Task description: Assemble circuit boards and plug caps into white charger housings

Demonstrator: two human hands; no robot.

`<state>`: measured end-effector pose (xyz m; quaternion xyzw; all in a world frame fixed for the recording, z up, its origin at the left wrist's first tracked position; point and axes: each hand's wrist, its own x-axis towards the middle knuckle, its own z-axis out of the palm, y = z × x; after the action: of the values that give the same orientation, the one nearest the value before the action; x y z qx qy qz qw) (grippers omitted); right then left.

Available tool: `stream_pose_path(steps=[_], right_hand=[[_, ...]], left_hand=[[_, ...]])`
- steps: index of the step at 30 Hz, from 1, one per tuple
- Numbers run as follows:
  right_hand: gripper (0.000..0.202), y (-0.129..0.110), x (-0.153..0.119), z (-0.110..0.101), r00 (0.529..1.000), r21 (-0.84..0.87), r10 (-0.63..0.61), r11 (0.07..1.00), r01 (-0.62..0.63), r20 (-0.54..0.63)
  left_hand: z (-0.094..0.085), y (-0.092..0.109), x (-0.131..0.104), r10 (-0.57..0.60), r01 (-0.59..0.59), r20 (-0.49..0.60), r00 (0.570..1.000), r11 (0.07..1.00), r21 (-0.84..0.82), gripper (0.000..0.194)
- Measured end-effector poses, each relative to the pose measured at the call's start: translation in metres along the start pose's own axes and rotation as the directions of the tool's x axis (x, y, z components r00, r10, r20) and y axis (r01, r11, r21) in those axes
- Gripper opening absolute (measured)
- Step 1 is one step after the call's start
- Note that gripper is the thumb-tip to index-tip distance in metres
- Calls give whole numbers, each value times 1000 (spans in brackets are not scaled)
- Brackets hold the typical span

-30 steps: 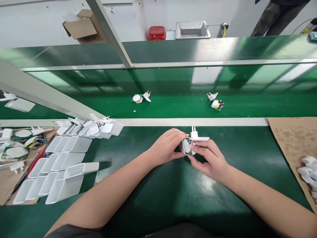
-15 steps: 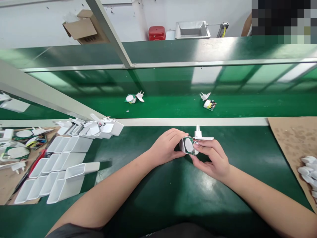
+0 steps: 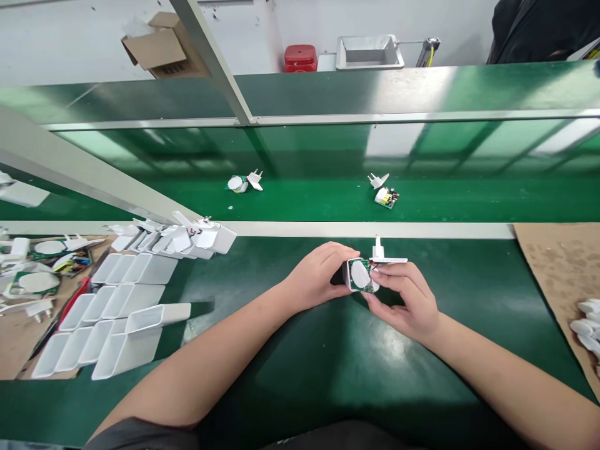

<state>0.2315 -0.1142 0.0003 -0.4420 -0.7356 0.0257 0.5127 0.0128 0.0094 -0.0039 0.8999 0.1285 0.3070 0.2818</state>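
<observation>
Between my two hands is a white plastic charger housing (image 3: 347,275), its open end facing right. My left hand (image 3: 316,278) is closed around the housing's left side. A green circuit board with a white round pad (image 3: 360,275) sits at the housing's mouth, partly inside as far as I can see. My right hand (image 3: 405,300) pinches the board's right edge between thumb and fingers. Above those fingers a white plug cap (image 3: 379,251) stands with its pins pointing away from me, close to the board. The fingers hide part of the board.
Rows of open white housings (image 3: 135,300) stand at left, with filled ones (image 3: 187,237) behind. Boards and plugs lie on cardboard (image 3: 19,356) farther left. Two board-and-plug sets (image 3: 387,197) rest on the green belt (image 3: 304,200). White parts (image 3: 588,328) lie on right-hand cardboard (image 3: 553,269).
The two sets on the belt have shifted slightly left. My hands keep nearly the same hold, and the board appears slightly turned toward the housing's mouth. The view has tilted a little.
</observation>
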Motion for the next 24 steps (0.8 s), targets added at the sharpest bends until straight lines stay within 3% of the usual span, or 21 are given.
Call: stream_pose_path(steps=[24], right_hand=[[68,-1,-4,0,997,-88,-80,993,80,5]], left_hand=[[3,-5,0,84,-85,-37,996,996,-17,57]])
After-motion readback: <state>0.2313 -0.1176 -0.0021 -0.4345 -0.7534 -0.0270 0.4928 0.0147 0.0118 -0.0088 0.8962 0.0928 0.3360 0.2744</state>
